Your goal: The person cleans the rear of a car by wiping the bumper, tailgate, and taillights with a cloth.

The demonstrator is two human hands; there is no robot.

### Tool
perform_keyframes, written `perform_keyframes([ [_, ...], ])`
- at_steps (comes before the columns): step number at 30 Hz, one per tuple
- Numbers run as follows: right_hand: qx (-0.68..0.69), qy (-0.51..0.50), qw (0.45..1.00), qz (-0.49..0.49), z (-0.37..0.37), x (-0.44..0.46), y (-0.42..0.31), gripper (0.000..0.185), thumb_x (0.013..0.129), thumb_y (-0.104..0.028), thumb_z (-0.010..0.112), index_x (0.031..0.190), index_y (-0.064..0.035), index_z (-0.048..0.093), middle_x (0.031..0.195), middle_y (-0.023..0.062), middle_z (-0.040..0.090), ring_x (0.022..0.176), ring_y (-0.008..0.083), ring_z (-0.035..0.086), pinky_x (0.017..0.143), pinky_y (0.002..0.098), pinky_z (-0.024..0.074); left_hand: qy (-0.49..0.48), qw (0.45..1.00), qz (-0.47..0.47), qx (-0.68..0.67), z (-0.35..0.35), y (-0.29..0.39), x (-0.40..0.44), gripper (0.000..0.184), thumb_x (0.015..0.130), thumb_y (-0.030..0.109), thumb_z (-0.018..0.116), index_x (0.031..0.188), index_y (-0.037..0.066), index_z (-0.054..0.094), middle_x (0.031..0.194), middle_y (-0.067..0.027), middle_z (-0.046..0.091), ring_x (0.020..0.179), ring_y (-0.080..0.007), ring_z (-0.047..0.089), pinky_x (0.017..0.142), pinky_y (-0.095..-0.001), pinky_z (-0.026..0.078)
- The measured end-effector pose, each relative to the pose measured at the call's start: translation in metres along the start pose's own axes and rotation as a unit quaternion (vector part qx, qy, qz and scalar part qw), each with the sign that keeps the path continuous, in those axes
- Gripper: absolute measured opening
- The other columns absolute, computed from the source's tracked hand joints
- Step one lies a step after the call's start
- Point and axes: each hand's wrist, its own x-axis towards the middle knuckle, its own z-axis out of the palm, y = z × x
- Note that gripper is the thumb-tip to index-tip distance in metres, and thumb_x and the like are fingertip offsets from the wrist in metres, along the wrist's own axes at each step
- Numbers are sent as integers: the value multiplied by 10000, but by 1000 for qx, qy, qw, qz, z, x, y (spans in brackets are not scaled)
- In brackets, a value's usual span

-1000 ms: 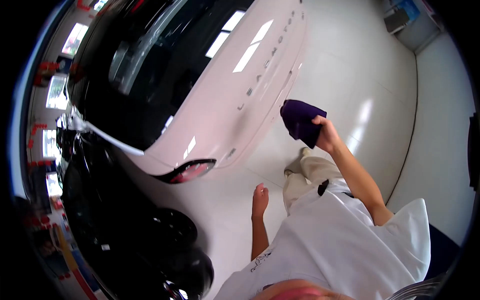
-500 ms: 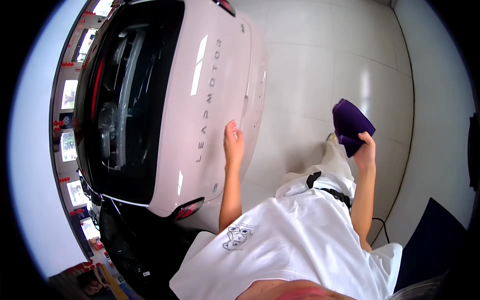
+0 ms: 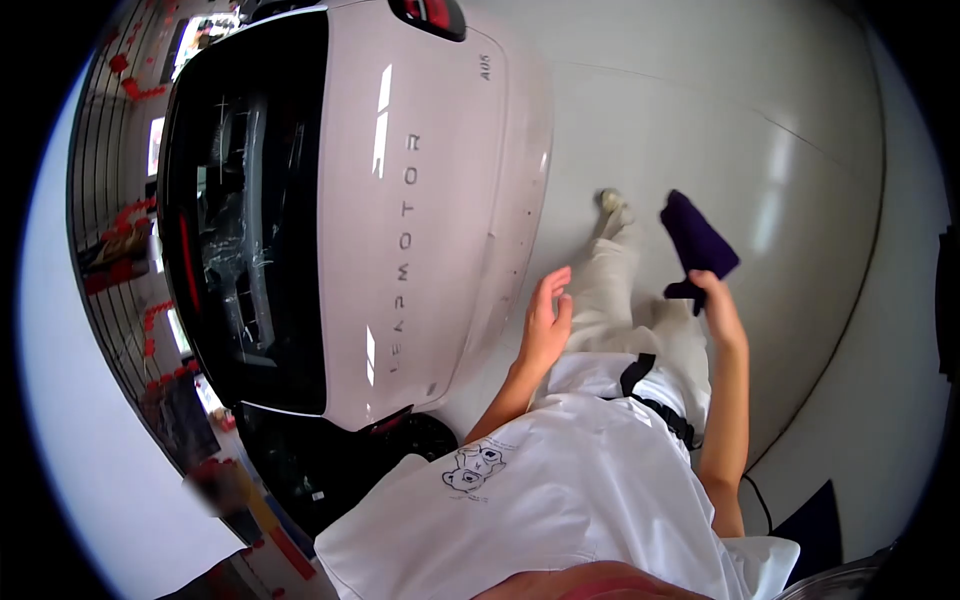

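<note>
My right hand point(image 3: 721, 308) grips one end of a folded dark purple cloth point(image 3: 697, 238), which sticks out past the fingers above the floor. Raised in front of my body, my left hand point(image 3: 547, 322) holds nothing and has its fingers partly spread. It is near the rear of a pale pink car point(image 3: 440, 220), with a gap between them. Raised letters run along the car's tailgate, beside the dark rear window point(image 3: 255, 210).
Pale glossy floor tiles point(image 3: 640, 120) lie behind the car. A wall point(image 3: 880, 400) runs along the right, with a black cable point(image 3: 760, 500) near its foot. A black car point(image 3: 300, 465) stands beside the pink one. Red decorations point(image 3: 150, 320) hang at the far left.
My view has turned, so the car's rear now stands upright in it. My left hand has come nearer to my right hand, away from the car. The cloth stays in my right hand.
</note>
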Motion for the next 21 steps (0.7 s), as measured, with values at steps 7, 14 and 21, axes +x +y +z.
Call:
perform_keyframes([
  [7, 138, -192, 969, 71, 191, 179, -95, 207, 869, -231, 591, 958, -47, 616, 893, -15, 546, 882, 114, 493, 819, 274, 417, 137, 988, 73, 16, -72, 49, 199, 420, 980, 10, 510, 1399, 12, 484, 1476, -196, 480, 1353, -328, 497, 1118, -426, 408],
  [14, 200, -338, 904, 168, 227, 254, -172, 77, 809, -152, 610, 808, -76, 624, 818, -22, 571, 797, 100, 499, 763, 271, 403, 36, 968, 100, 227, -158, 84, 349, 255, 988, 104, 521, 1213, 31, 617, 1202, -141, 657, 1132, -333, 599, 1183, -475, 292],
  [21, 140, -434, 854, 252, 240, 300, -204, 608, 863, -239, 743, 1388, 3, 556, 1263, 58, 614, 1151, 158, 549, 1027, 329, 434, 42, 990, -40, 130, -171, 81, 393, 134, 965, 105, 537, 952, -18, 587, 829, -176, 621, 736, -323, 602, 710, -404, 493],
])
